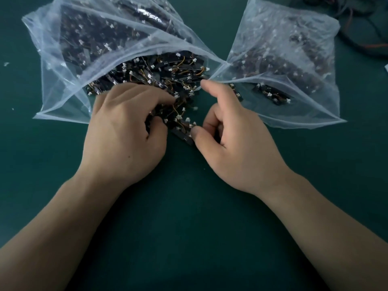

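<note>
On the green table (189, 217) we've got the big clear bag (63, 59) with black wired modules (168, 72) heaped at its mouth, a smaller bag (294, 49) just beside it, our left hand (123, 135) clutching a clump of them, our right hand (237, 148) pinching one module (185, 137) at the pile's near edge.

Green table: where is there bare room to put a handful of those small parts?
Bare: the wide patch of table between the forearms, and the left edge beside the big bag. Crowded: parts at the bag's mouth, the second bag, cables top right.
</note>
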Demonstrator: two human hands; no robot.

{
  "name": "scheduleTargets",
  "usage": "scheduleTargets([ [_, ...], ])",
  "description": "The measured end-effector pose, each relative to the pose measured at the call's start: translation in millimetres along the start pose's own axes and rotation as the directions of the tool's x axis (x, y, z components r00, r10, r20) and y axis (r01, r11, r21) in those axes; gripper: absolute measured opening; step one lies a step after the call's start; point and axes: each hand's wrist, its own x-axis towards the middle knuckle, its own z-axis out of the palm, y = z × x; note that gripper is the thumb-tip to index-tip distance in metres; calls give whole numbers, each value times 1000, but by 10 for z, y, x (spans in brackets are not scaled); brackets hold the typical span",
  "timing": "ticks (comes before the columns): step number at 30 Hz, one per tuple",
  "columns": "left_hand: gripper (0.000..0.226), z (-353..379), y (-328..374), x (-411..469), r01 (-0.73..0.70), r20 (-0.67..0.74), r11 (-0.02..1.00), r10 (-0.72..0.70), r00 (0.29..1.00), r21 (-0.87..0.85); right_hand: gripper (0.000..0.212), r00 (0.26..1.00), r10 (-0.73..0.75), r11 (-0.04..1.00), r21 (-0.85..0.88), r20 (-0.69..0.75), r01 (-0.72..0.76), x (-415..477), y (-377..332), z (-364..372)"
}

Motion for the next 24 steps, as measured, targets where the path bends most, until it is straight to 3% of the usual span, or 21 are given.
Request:
scheduleTargets([
  [2, 43, -6, 12, -13, -43, -10, 999, 42, 999, -24, 54, 1000, 5, 1000, -8, -17, -5, -3, -9, 4],
  [5, 44, -6, -11, -23, -86, -26, 990, 84, 996, -109, 21, 996, -5, 1000, -1, -90, 5, -4, -31, -4],
  [9, 43, -38, -12, -20, -111, -33, 980, 107, 994, -163, 25, 996, 6, 1000, 10, -89, -5, 14, -69, -29],
  [14, 40, -27, -8, -8, -131, -49, 975, 124, 991, -179, 31, 999, -53, 963, -265, 7, 53, 30, -58, -14],
  [24, 42, -39, 12, 21, -64, 165, 997, 58, 985, 33, 9, 983, -26, 990, -139, -181, 0, 36, 84, -90],
])
